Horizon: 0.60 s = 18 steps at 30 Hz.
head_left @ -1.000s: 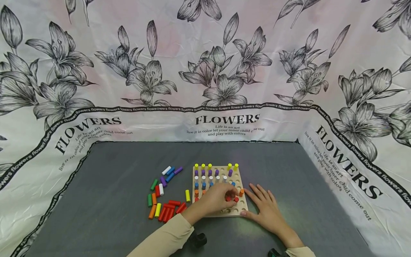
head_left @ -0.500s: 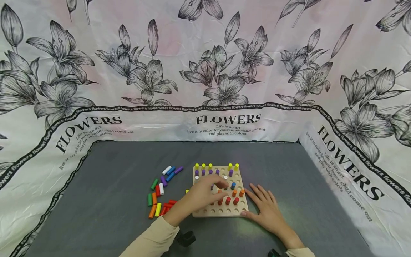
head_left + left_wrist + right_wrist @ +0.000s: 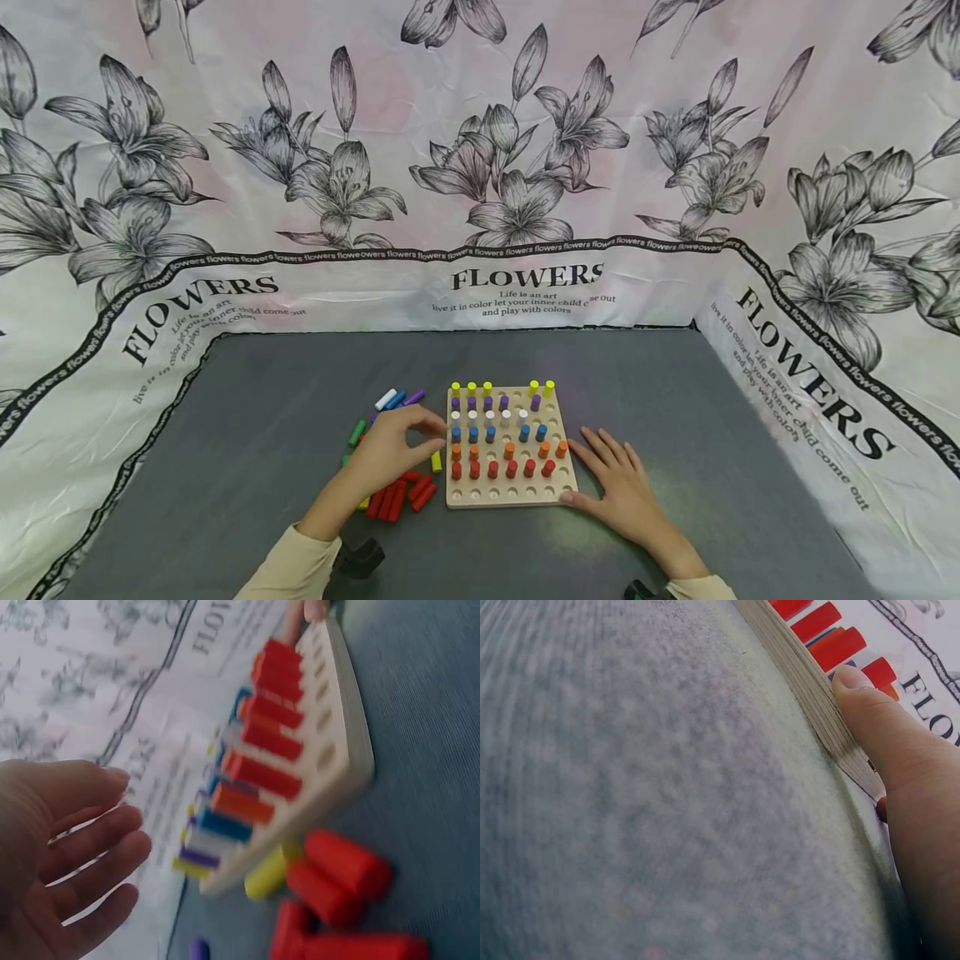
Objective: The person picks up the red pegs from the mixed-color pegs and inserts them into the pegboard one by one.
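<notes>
A wooden pegboard [image 3: 512, 504] lies on the grey table, with upright pegs in colour rows: yellow, purple, white, blue, orange and, nearest, red pegs [image 3: 492, 470]. Just off its left side is my left hand [image 3: 386, 446], over the loose pegs. In the left wrist view the fingers [image 3: 112, 859] are loosely bent with nothing between them. My right hand [image 3: 626, 500] rests at the board's right side, fingers spread. Its thumb [image 3: 866, 712] lies at the board's near right corner in the right wrist view.
Loose red pegs [image 3: 393, 502] lie in a pile left of the board, partly hidden by my left hand. A yellow peg [image 3: 437, 462] lies beside the board, and a white peg [image 3: 386, 399] farther back. Flower-printed cloth [image 3: 525, 292] borders the table.
My left hand has moved left, off the board to the loose pegs, uncovering the standing red, orange and blue ones. The right hand stays at the board's side.
</notes>
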### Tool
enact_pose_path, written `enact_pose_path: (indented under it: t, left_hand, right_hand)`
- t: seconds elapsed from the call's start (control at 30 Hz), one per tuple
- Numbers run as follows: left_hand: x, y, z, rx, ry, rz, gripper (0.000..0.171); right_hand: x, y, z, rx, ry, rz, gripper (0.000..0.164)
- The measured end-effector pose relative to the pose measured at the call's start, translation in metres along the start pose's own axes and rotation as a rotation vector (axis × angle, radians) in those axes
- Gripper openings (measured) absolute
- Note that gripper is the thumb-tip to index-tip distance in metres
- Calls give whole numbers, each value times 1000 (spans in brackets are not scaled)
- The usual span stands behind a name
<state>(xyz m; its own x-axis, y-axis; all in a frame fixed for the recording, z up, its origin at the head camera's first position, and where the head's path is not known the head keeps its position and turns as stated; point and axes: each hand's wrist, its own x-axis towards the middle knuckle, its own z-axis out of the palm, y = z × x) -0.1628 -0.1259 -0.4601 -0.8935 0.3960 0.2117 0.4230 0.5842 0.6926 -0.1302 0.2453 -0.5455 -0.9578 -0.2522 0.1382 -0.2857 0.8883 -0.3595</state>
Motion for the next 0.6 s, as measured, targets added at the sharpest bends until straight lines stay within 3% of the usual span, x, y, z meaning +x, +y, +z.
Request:
enact_pose_path:
  t: [0.13,0.23,0.43,0.6]
  left_hand:
    - [-10,-18,-5,45,-41,-46,16]
    - [-15,-30,-7,74,-110,-77,17]
    - [-21,-47,-8,98,-248,-64,17]
    - [-23,-51,-3,147,-246,-71,13]
  right_hand:
    - [-1,0,-1,-1,1,-3,83]
    - [0,-1,-2,-1,-8,2,83]
    - [1,-1,-3,1,-9,1,83]
    - [0,-2,-3,-1,-11,3,84]
